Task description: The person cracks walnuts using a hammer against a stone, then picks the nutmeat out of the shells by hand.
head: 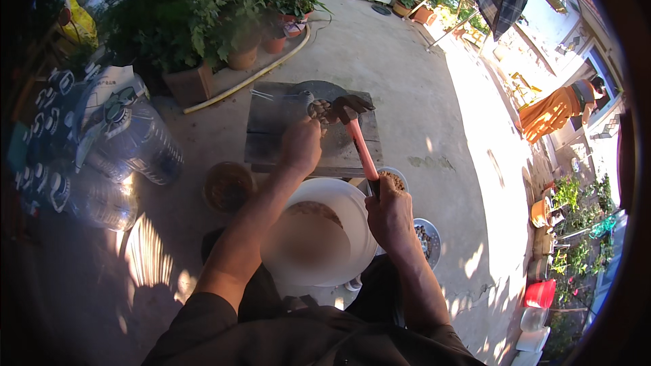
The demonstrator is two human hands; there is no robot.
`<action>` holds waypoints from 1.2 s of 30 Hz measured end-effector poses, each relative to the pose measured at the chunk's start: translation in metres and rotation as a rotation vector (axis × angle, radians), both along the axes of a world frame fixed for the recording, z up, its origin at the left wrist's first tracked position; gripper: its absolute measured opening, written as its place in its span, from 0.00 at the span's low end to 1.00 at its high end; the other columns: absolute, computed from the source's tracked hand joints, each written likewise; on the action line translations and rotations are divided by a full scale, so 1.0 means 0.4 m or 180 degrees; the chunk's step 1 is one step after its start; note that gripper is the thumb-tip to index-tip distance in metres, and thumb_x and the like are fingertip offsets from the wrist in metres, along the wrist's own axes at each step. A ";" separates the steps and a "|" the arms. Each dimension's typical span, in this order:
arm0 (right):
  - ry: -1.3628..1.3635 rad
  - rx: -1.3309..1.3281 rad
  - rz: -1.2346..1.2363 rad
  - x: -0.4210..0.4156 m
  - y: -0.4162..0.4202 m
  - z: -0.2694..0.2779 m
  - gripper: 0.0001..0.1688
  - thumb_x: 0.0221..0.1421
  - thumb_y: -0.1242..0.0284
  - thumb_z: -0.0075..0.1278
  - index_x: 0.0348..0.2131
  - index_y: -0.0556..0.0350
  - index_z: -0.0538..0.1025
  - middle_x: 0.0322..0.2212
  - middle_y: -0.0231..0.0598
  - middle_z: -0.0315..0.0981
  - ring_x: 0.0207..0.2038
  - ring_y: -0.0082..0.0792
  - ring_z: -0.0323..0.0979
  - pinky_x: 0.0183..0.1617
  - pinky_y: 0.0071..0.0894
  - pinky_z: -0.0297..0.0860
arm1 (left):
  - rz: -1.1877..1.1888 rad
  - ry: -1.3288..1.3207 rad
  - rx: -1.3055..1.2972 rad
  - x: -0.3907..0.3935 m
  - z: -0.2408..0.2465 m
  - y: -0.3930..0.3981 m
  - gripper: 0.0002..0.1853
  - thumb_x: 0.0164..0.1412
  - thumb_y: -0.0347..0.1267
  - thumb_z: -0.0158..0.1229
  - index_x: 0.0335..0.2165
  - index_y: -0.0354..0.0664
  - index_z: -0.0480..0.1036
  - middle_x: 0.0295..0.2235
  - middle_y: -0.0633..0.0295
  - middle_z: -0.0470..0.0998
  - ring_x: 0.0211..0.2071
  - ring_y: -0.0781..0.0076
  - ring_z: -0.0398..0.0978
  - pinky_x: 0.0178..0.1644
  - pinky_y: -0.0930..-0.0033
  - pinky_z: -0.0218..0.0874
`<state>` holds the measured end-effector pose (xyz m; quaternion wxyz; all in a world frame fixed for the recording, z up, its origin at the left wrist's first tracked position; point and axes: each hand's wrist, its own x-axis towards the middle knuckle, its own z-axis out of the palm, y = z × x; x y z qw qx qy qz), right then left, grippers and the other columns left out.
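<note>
My right hand [389,213] grips the black end of a claw hammer [362,147] with a red handle. The hammer's dark head is over the right part of a low wooden table [264,137]. My left hand [301,146] reaches over this table, its fingers against a small heap of brown nuts [320,110]. My own hand hides whether its fingers hold a nut. Under the heap lies a dark round plate [338,89]. A thin metal wire handle [262,94] sticks out to the left. Between my knees stands a white bucket [358,193] with brown contents, partly blurred.
A bowl of brown pieces [394,178] and a metal colander [434,241] stand right of the bucket. At left are a brown basin [229,185] and large plastic bottles [142,137]. A yellow hose [249,80] edges potted plants [203,35]. A person [559,107] stands far right.
</note>
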<state>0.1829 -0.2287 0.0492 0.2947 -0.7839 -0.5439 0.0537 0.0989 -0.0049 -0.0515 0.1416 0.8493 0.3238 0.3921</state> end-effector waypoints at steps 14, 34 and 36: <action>0.0316 0.0026 -0.0106 0.002 0.005 -0.056 0.14 0.52 0.79 0.49 0.40 0.66 0.71 0.21 0.63 0.72 0.27 0.66 0.73 0.33 0.59 0.68 | 0.0001 0.0108 -0.0147 0.001 0.009 -0.002 0.05 0.52 0.23 0.61 0.24 0.34 0.71 0.28 0.46 0.75 0.33 0.44 0.76 0.37 0.50 0.68; 0.0312 0.0142 -0.0111 0.002 0.003 -0.027 0.13 0.52 0.78 0.52 0.39 0.65 0.72 0.23 0.61 0.73 0.26 0.62 0.74 0.32 0.54 0.69 | -0.0084 -0.0042 -0.0145 -0.001 0.013 -0.007 0.05 0.52 0.23 0.61 0.24 0.34 0.72 0.28 0.47 0.75 0.33 0.45 0.75 0.37 0.50 0.67; 0.0984 0.0083 -0.0302 0.027 0.014 -0.041 0.12 0.51 0.81 0.52 0.38 0.67 0.72 0.21 0.48 0.72 0.21 0.44 0.73 0.26 0.40 0.68 | -0.0041 -0.0018 -0.0210 0.004 0.003 -0.003 0.05 0.51 0.23 0.61 0.24 0.35 0.71 0.27 0.47 0.75 0.33 0.45 0.75 0.36 0.51 0.67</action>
